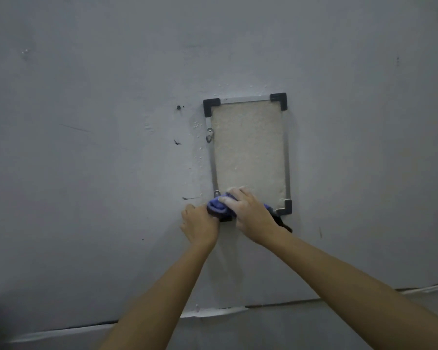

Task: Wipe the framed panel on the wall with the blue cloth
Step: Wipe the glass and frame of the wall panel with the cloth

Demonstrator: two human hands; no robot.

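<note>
A framed panel [248,150] hangs on the grey wall: a pale, speckled rectangle in a thin metal frame with black plastic corner pieces. A bunched blue cloth [219,206] is pressed against the panel's lower left corner. My right hand [249,214] lies flat over the cloth, fingers pointing up and left, and covers the bottom edge of the frame. My left hand [200,224] sits just left of and below that corner, touching the cloth's lower edge; the lower left corner piece is hidden behind the hands and cloth.
The grey wall [99,173] carries a small dark screw hole [178,107] and a few scuff marks left of the panel. A seam with peeling white tape [213,311] runs across the wall below my arms.
</note>
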